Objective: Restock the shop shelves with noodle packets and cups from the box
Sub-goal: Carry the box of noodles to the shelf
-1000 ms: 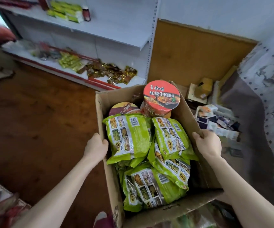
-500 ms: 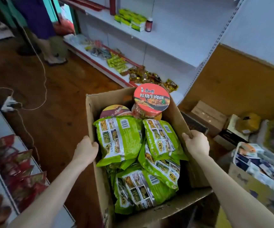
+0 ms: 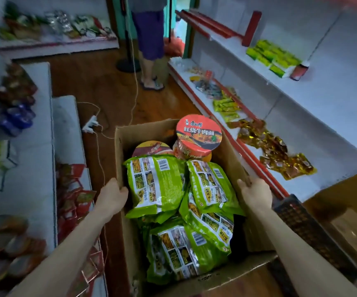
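An open cardboard box [image 3: 149, 129] is carried in front of me, above the wooden floor. Several green noodle packets [image 3: 156, 183] fill it. At its far end stand a red-lidded noodle cup [image 3: 199, 132] and a second cup with a yellow and maroon lid [image 3: 152, 147]. My left hand [image 3: 112, 197] grips the box's left wall. My right hand [image 3: 255, 194] grips the right wall, fingers curled over the rim.
White shop shelves [image 3: 301, 116] run along the right with green packs and gold snack packets. More shelves [image 3: 34, 146] with red packets stand on the left. A person [image 3: 149, 33] stands ahead in the aisle, by a power strip [image 3: 91, 124] and cords on the floor. A dark crate [image 3: 301, 228] lies at right.
The view has swung left with the box, from the corner with cardboard and boxes toward the aisle between the shelves. Both hands keep their hold on the box walls.
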